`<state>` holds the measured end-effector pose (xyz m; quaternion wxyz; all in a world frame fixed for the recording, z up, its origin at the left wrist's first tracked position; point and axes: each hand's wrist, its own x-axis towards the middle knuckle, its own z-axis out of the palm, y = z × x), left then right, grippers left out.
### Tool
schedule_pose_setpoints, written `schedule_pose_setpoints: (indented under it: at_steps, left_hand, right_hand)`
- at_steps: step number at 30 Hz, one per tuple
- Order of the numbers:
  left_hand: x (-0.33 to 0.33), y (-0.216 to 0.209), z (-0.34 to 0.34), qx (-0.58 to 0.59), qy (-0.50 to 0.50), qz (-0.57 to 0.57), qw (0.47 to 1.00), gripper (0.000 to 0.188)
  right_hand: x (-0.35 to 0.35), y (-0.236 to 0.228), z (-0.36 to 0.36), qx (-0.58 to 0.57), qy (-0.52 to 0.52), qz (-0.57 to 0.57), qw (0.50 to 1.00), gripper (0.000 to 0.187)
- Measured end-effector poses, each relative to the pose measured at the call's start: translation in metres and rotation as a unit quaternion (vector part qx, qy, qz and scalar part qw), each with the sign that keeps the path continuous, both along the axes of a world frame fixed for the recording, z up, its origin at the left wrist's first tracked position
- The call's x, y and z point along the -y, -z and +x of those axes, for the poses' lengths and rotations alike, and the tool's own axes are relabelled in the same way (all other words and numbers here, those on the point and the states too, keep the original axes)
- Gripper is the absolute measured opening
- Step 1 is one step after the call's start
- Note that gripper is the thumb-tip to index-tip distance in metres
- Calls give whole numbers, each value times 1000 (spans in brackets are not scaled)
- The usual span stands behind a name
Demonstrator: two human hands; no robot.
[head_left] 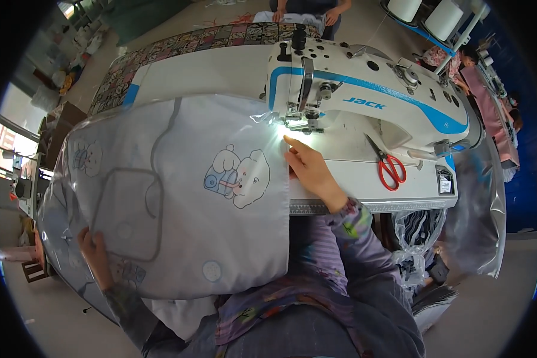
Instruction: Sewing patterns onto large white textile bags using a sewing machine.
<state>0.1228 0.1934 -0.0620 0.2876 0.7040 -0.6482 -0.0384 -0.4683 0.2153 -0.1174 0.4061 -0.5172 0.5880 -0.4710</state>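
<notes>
A large pale grey, partly see-through fabric piece (191,238) printed with cartoon bears lies over the table's left part and hangs toward my lap. Its upper right corner reaches the lit needle area of a white and blue sewing machine (364,89). My right hand (311,172) is closed on the fabric's right edge, index fingertip just below the presser foot (307,126). At the lower left, my left hand (95,253) is closed on the fabric beside a grey rounded outline; part of its grip is hidden. Red-handled scissors (391,170) lie right of my right hand.
A metal ruler strip (364,207) runs along the table's front edge. Behind the machine lies a patterned cloth (179,51). White thread cones (441,21) stand at the upper right. A clear plastic bag (420,232) hangs below the table. Another person's hands (331,15) show at the far side.
</notes>
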Motion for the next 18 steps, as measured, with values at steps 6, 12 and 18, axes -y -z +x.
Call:
schedule_pose_setpoints:
  at_steps: [6,12,18]
  left_hand:
    - [-21,-24,-29,-50,-7,16,999,36]
    - [-17,-16,-29,-57,-11,5,998,38]
    - [-2,-9,-48,-81,-26,-47,995,36]
  right_hand:
    - [10,-5,1,-72,9,28,997,44]
    - [11,-9,1,-92,10,25,995,43]
    - [14,-3,-5,-129,12,6,992,41]
